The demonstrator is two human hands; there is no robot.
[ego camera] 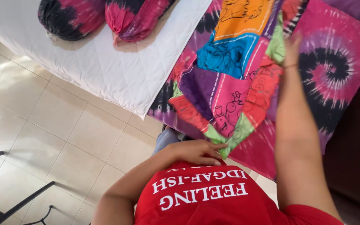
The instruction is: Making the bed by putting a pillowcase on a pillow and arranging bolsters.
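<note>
the person stands at the side of a bed, looking down over a red shirt point(213, 200) with white lettering. both hands hold a patchwork cloth point(226, 87) of bright squares: orange, blue, purple, pink, red and green, each with line-drawn cartoon figures.

the left hand point(198, 152), at about 6 o'clock in the view, is closed on the cloth's lower green corner, fingers curled and pinching the edge against the body. the right hand point(290, 48), up at about 1 o'clock, is raised with the arm stretched out; its fingers sit against the cloth's upper edge and look to be gripping it, though the grip itself is partly hidden by folds.

the cloth hangs slack and bunched between the two hands, above a pink and purple tie-dye sheet point(338, 71) with a dark spiral that covers the right part of the bed. to the left, toward 10 o'clock, the white quilted mattress point(105, 66) is bare, and two tie-dye pillows point(105, 16) lie at its far end near 12 o'clock. pale floor tiles point(55, 125) fill the lower left.

judging from how things lie, the work is at an early to middle stage: the cloth is lifted and held at two points but is neither spread flat nor folded, and part of the mattress is uncovered.
</note>
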